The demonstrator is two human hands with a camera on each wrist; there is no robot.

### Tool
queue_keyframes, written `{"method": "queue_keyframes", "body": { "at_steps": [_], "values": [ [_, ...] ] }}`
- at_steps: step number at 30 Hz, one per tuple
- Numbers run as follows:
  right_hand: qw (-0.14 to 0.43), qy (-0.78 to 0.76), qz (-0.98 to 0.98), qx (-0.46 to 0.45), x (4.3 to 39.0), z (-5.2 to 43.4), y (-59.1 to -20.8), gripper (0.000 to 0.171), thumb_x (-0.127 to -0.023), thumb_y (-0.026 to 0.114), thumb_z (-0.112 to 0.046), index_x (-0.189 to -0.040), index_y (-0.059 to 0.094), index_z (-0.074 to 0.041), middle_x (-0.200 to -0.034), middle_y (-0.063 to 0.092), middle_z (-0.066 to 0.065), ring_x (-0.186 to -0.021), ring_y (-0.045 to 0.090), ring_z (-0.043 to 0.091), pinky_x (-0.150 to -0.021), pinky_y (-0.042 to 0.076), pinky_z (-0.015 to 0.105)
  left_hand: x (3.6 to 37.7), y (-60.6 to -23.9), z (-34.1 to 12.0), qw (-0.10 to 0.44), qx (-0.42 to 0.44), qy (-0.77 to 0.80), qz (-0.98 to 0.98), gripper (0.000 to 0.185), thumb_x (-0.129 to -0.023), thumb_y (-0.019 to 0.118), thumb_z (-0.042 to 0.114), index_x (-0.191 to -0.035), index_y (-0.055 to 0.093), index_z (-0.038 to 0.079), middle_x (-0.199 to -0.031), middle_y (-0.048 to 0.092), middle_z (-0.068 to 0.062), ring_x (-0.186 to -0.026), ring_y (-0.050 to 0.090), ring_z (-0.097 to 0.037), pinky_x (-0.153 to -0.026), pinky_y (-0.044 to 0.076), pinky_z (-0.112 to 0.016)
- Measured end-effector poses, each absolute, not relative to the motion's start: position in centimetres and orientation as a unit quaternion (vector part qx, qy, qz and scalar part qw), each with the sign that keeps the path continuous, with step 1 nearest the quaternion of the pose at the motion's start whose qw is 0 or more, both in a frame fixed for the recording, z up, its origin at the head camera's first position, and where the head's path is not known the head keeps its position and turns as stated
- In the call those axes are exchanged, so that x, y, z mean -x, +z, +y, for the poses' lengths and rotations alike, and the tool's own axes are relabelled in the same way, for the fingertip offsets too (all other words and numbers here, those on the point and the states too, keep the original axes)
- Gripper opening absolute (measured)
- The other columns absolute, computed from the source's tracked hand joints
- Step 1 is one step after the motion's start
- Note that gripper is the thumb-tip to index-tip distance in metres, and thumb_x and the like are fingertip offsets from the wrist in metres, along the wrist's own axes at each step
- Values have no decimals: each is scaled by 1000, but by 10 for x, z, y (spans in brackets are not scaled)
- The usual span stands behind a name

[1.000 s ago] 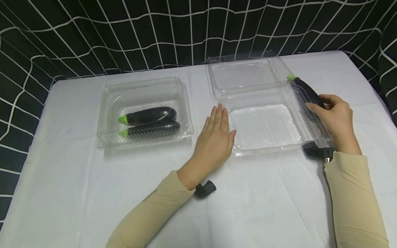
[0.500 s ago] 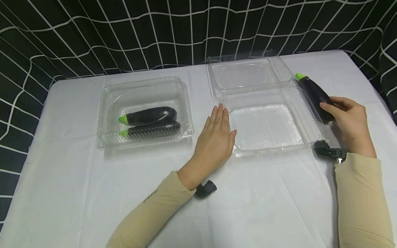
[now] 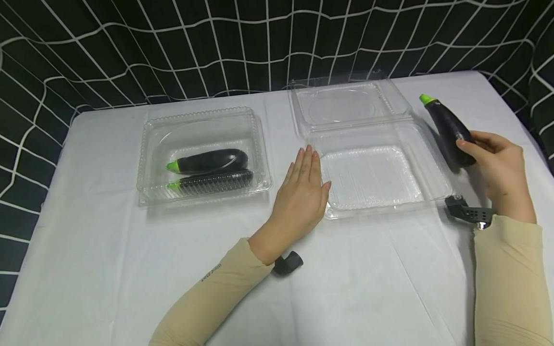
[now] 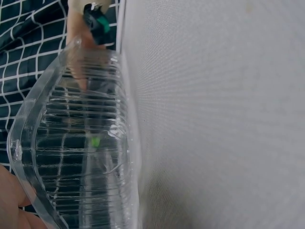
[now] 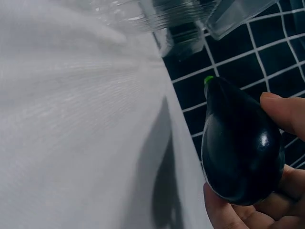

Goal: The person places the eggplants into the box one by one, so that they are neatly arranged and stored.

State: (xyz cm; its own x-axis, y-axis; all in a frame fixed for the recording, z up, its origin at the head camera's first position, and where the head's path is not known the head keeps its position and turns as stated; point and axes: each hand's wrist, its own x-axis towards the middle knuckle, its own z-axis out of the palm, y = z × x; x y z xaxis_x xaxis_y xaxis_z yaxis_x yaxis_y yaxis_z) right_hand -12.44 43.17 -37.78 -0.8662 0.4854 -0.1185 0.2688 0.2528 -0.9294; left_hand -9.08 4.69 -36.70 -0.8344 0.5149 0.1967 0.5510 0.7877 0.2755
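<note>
My right hand (image 3: pixel 502 161) grips a dark eggplant (image 3: pixel 450 129) by its thick end, to the right of an open clear plastic clamshell box (image 3: pixel 368 175). The green stem end points away to the back left. In the right wrist view, thumb and fingers wrap the glossy eggplant (image 5: pixel 243 143), and its shadow falls on the cloth. My left hand (image 3: pixel 298 192) lies with straight fingers along the left edge of that box. Through the ribbed wall of the box (image 4: pixel 86 124), a green spot shows in the left wrist view.
A closed clear box (image 3: pixel 203 129) on the left holds two eggplants (image 3: pixel 212 161) lying side by side. The open box's lid (image 3: pixel 342 103) is folded back toward the rear. A white cloth (image 3: pixel 363 283) covers the table, and a dark white-lined curtain (image 3: pixel 242 43) stands behind it.
My right hand has carried the eggplant rightward, from beside the open box's right wall to farther out from it. My left hand and both boxes stay in place.
</note>
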Motion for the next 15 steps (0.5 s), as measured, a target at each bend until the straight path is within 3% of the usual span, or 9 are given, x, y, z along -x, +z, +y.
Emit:
{"method": "queue_keyframes", "body": {
  "at_steps": [4,15],
  "values": [
    [119,635,-730,222,132,454,-391,42,-73,84,-15,-112,70,-15,-98,65,-7,-89,58,5,-68,47,8,90,-367,47,54,282,-161,-944,57,-103,37,27,-142,29,-13,-152,22,-26,-143,16,-34,-114,21,-41],
    [123,584,-775,206,137,461,-387,52,-77,81,-14,-126,63,-12,-110,61,-6,-97,55,7,-71,45,7,91,-367,47,57,280,-160,-945,57,-103,37,27,-143,29,-13,-152,23,-25,-142,18,-34,-114,22,-41]
  ]
}}
